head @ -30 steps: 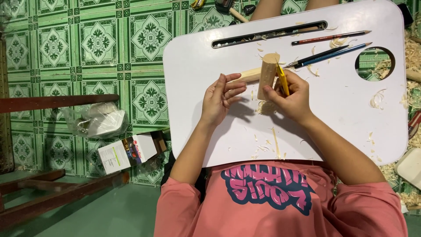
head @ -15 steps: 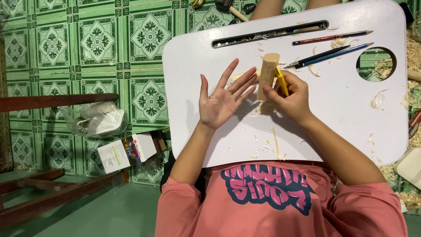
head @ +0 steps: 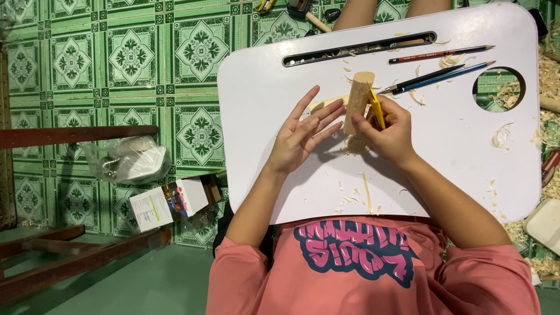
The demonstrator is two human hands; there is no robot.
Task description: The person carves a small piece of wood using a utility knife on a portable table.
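While upright on the white counter [head: 466,151], wooden block [head: 357,102] stands near centre, gripped low by right hand [head: 389,133]. Fingers of that hand clamped on the block together with a yellow-handled knife [head: 377,109] laid against its side. Left hand [head: 300,135] flat and empty just beside the block, fingers spread apart, not touching it as far as visible. Shavings [head: 353,195] scattered over the counter and heaped on the tiled floor at right: carving judged well begun. Block still largely squared, top edge only rounded; shaping judged far from finished. Three pencils [head: 434,76] lying near, beyond the block. Blade tip hidden.
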